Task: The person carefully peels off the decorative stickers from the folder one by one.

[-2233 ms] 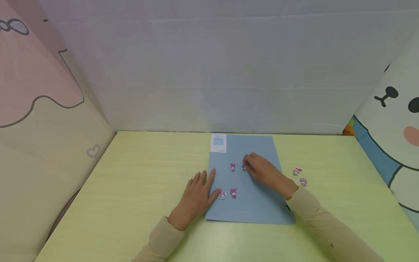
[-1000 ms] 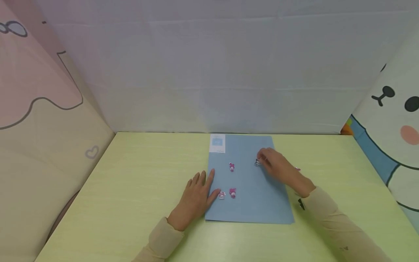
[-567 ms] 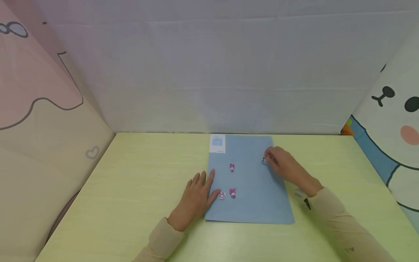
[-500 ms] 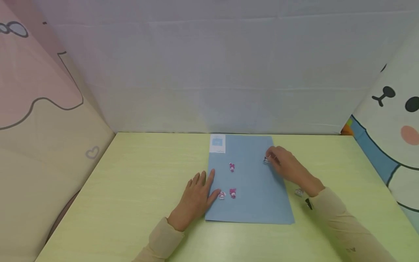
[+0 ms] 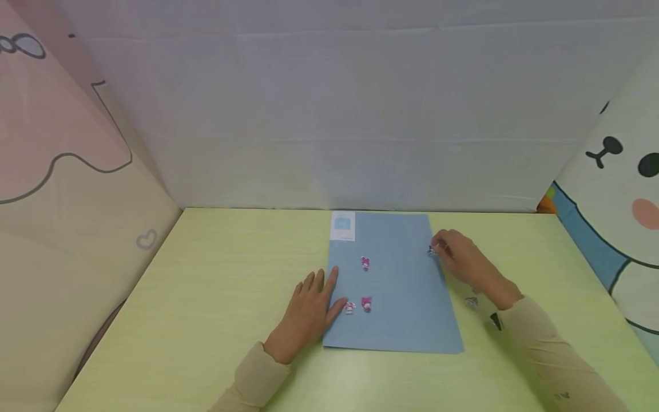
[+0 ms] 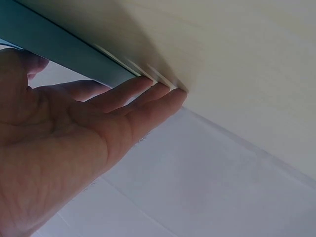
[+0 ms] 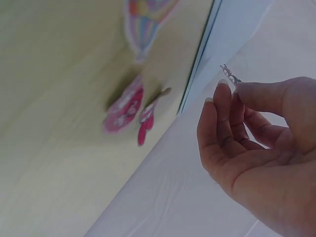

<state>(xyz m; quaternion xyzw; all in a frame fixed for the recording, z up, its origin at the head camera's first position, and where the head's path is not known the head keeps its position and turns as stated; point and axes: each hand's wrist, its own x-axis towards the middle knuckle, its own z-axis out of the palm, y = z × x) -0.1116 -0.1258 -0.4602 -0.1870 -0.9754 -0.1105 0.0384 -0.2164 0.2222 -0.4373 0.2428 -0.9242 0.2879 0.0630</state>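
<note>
A blue folder [image 5: 396, 320] lies on the table. Three small pink cartoon stickers, an upper one [image 5: 365, 263], a lower one [image 5: 366, 304] and one beside the left thumb [image 5: 349, 308], are on its left half. My left hand [image 5: 308, 312] rests at the folder's left edge, fingers straight and spread; the left wrist view shows its fingertips [image 6: 177, 96] against the table. Over the folder's right edge, my right hand [image 5: 460, 257] pinches a small black-and-white cartoon sticker [image 5: 431, 250] between thumb and fingers. In the right wrist view that sticker [image 7: 228, 74] appears nearly edge-on.
Right of the folder lie a pale sticker [image 5: 471, 302] and a dark piece [image 5: 496, 321] partly under the right sleeve. In the right wrist view, a red-pink sticker [image 7: 123, 111] and a colourful one [image 7: 144, 24] are on the table [image 5: 247, 257]. A white label [image 5: 342, 226] marks the folder's top-left corner.
My right hand has moved right, from the folder's middle to its right edge, carrying the black-and-white sticker with it. My left hand has stayed in place.
</note>
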